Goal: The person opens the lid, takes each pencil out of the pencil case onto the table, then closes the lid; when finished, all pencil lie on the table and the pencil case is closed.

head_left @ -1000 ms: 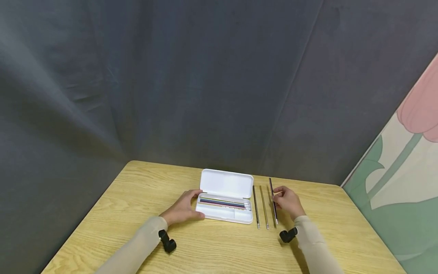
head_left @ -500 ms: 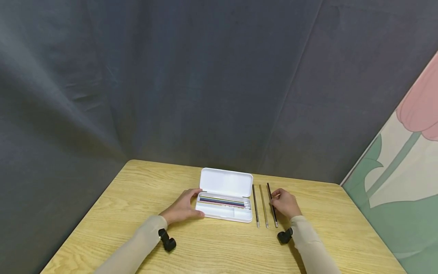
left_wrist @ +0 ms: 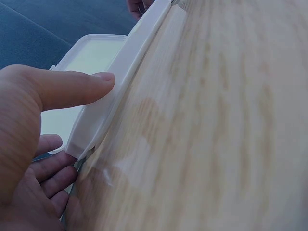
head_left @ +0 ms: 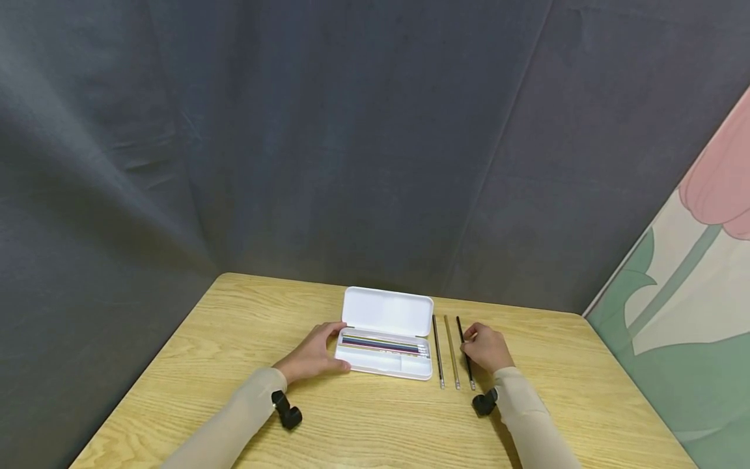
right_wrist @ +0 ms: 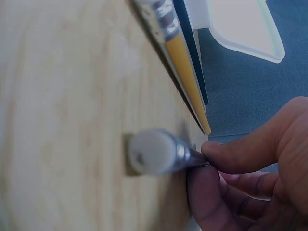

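Black pencil [head_left: 469, 370]: slim, straight, dark shaft, silvery ferrule and whitish eraser at the near end; a dark smudge marks the eraser face in the right wrist view. Located on the counter [head_left: 363, 423], outermost of three roughly parallel pencils right of the white case. Right hand [head_left: 488, 347]: thumb and finger pinched together on its shaft. Next inward, a yellow-brown pencil [head_left: 451, 352], also silver-ferruled; then a second dark pencil [head_left: 438, 352], nearest the case. White case [head_left: 366, 358]: lid open, smooth finish, several coloured pencils [head_left: 381, 345] lying lengthwise inside. Left hand [head_left: 313, 355]: gripping the case's left end, thumb against the front wall.
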### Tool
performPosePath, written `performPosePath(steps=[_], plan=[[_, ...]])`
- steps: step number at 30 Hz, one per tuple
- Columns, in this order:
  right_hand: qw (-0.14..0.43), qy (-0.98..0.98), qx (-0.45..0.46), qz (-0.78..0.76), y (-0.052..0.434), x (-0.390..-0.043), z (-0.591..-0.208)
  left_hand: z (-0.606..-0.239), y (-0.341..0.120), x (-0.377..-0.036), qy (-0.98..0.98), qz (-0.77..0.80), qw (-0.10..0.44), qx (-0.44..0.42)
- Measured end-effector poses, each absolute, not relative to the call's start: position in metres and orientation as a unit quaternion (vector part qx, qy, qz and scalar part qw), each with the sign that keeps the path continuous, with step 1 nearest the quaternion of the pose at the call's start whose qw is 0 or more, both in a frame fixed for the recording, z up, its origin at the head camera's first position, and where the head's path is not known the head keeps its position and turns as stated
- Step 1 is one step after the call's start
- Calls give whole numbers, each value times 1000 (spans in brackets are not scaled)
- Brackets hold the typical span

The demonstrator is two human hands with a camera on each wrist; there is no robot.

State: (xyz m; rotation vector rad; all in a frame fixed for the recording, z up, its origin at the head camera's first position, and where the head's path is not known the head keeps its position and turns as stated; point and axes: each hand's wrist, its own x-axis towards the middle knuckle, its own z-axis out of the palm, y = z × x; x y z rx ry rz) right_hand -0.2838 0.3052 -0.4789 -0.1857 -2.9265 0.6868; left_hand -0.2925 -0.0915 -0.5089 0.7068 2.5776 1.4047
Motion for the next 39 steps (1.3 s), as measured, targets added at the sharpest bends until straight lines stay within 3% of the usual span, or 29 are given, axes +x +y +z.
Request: performPosePath(steps=[12, 20, 26, 39], plan=[[54, -954, -58, 289, 310, -281, -469, -508, -92, -292, 852, 464, 61, 236], [170, -902, -51, 393, 312, -281, -443, -509, -93, -294, 852, 464, 57, 237], [213, -825, -17, 523, 287, -282, -425, -511, -92, -294, 853, 460, 57, 238], [144, -851, 110, 493, 211, -291, -420, -510, -87, -295, 857, 456, 52, 235]])
